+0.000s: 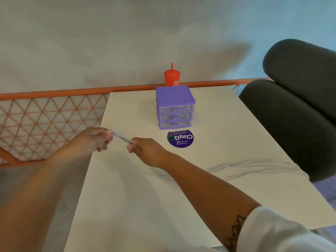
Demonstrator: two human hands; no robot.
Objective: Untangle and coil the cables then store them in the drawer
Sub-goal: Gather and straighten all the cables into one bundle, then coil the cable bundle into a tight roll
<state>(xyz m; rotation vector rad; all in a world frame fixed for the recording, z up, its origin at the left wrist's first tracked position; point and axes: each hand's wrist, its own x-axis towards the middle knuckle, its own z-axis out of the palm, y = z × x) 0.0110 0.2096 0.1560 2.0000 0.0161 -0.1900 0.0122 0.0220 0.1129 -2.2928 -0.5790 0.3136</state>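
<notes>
Grey wall (127, 33), white tabletop (145, 197), dark chair (300, 106) on your right, orange lattice panel (45, 120) on your left. Purple drawer unit (175, 108), drawers closed, sits far-centre. Your left hand (94, 139) and right hand (147, 151) each pinch a pale cable (122, 138) in curled fingers (104, 140); a loose cable (254, 166) lies at the tabletop's right edge.

a round purple sticker (180, 138) lies on the counter (218, 142), just in front of the purple drawer unit (175, 106). seen upside down, it reads "claygo" in large white letters with a green ring in the "o". its small print reads "clean as you go" and "let's keep our pantries clean". the red cup (171, 78) behind the unit shows white script ending in "ola"; the rest is hidden.
</notes>
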